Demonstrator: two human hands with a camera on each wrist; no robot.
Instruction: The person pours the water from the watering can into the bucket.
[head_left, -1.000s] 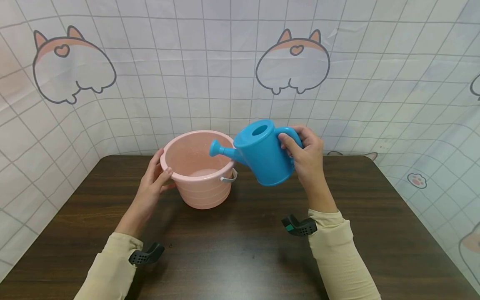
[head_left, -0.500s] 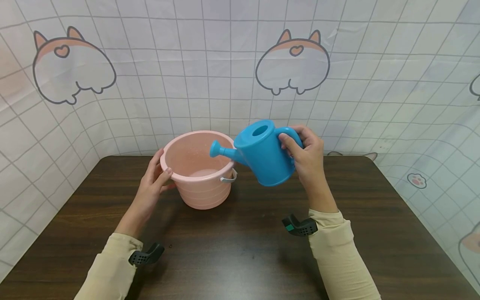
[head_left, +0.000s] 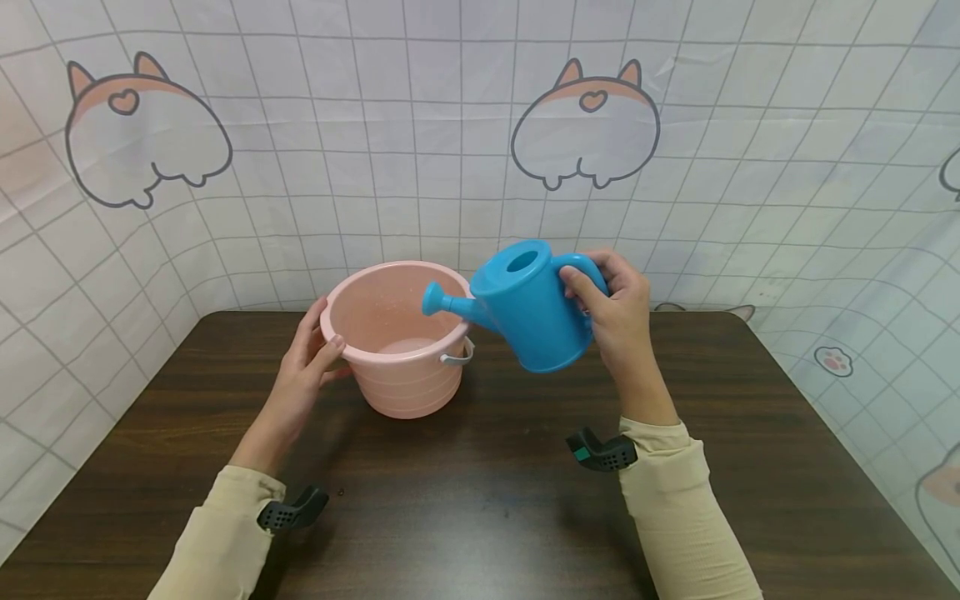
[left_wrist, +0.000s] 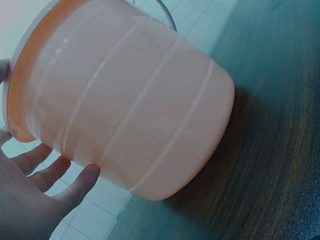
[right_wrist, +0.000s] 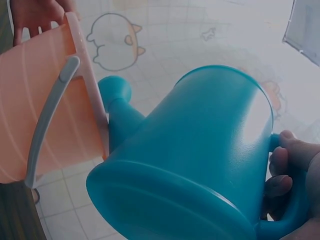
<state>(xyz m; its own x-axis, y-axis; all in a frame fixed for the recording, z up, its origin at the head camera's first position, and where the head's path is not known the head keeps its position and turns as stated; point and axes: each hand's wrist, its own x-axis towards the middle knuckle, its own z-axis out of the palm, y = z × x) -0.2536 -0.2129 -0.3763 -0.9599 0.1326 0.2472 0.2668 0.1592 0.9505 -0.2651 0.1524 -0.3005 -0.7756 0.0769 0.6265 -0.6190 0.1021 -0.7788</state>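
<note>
A pink bucket [head_left: 408,383] with a grey handle stands on the dark wooden table. My left hand [head_left: 303,362] holds it by the rim on its left side, thumb on the rim; in the left wrist view, several fingers [left_wrist: 82,185] touch the outer wall. My right hand [head_left: 617,304] grips the handle of a blue watering can [head_left: 532,312], lifted off the table and tilted left. Its spout [head_left: 453,304] reaches over the bucket's right rim, with the flared head above the opening. No stream of water shows. The bucket's far outer side is hidden.
Behind the table [head_left: 465,500] hangs a white grid-patterned cloth [head_left: 420,108] with cartoon corgi prints, which also runs along both sides. A tiny dark speck [head_left: 341,492] lies near the left forearm. Each wrist wears a black camera mount [head_left: 600,450].
The watering can and my right hand have shifted very slightly to the right. My left hand and the bucket have stayed in place.
</note>
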